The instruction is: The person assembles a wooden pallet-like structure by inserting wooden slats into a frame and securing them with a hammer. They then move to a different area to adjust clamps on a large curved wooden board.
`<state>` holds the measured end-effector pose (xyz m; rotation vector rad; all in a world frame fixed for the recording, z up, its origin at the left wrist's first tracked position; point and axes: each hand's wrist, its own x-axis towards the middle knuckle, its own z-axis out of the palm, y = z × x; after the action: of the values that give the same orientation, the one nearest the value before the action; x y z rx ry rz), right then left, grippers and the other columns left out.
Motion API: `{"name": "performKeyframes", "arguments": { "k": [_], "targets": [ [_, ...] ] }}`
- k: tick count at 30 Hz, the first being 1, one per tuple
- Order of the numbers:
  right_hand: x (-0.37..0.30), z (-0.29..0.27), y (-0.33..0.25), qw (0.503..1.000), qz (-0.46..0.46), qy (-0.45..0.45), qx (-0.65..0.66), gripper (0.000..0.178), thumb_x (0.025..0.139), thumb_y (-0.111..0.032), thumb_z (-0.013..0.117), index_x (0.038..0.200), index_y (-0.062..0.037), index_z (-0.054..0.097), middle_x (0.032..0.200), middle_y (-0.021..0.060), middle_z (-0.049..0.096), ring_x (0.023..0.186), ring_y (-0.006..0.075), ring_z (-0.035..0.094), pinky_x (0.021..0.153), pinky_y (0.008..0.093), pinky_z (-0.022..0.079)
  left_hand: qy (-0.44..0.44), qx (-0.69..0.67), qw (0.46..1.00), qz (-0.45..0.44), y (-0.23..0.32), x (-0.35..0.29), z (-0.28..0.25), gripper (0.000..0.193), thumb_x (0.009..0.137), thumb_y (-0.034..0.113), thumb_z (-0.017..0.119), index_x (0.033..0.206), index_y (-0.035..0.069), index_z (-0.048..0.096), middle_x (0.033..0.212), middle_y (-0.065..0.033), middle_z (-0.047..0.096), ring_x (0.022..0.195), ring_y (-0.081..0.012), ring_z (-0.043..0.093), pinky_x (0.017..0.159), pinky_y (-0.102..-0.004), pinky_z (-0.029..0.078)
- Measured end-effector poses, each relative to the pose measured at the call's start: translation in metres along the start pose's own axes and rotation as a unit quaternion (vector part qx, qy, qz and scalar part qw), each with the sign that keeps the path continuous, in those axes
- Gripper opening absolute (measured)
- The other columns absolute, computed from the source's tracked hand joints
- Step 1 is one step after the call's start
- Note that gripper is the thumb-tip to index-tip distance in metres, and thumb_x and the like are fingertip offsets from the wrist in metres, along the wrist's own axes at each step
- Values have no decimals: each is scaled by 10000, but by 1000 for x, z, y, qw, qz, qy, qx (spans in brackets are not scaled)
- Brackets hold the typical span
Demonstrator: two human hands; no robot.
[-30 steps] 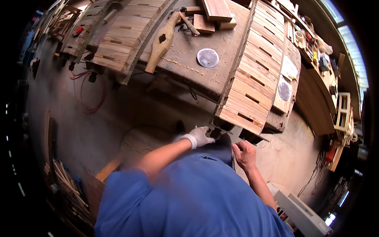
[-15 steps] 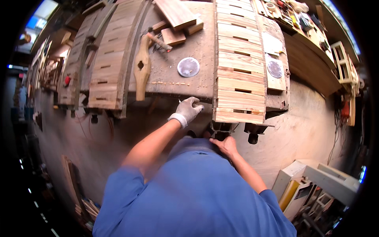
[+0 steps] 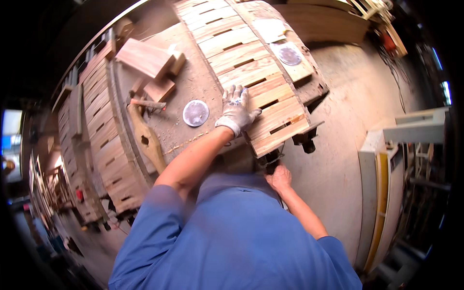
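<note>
Moved since half a second ago: left hand (image 3: pixel 237 112), gloved, from the air beside the row of slotted boards (image 3: pixel 256 89) onto its near stretch, by the left edge. Palm down, spread flat, pinching nothing. Below the row's near end, bare right hand (image 3: pixel 279 179) at a dark metal fitting (image 3: pixel 271 159); fingers partly hidden, so cannot tell the grip. Probably best to press evenly, keep fingertips out of the slots and feel for any unlevel board. Counted outward: one row beneath the glove, with at least six slots; two round discs (image 3: pixel 195 113), one either side; on the dusty bench (image 3: pixel 186 79), one holed wooden piece (image 3: pixel 146 139) and at least three loose blocks (image 3: pixel 145 58); farther left, two more slotted rows (image 3: pixel 108 130).
</note>
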<state>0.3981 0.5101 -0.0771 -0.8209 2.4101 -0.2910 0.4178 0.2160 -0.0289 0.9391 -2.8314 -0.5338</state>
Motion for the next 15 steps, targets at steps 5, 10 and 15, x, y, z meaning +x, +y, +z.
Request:
{"name": "performKeyframes", "arguments": {
  "k": [5,10,15],
  "targets": [
    [-30,23,-15,989,33,142,-35,600,712,-187,812,1202,12,529,1119,188,558,1040,395,599,862,474,514,-19,-13,999,43,20,21,11,983,846,618,632,1511,-34,318,1606,-270,211,1511,-440,89,1224,-539,30],
    [-29,56,-3,968,0,249,-24,461,710,-125,722,1124,13,573,1089,202,559,941,386,604,796,471,529,-62,-18,998,-4,35,18,9,1017,854,562,651,1565,-2,191,1642,-264,30,1507,-476,-44,1219,-556,-12],
    [-31,36,-1,957,18,218,189,322,803,-207,688,1013,15,586,904,211,622,918,404,642,845,444,532,24,32,999,26,34,10,12,1041,808,668,644,1505,-34,321,1596,-282,217,1505,-443,100,1212,-585,0]
  ]
}}
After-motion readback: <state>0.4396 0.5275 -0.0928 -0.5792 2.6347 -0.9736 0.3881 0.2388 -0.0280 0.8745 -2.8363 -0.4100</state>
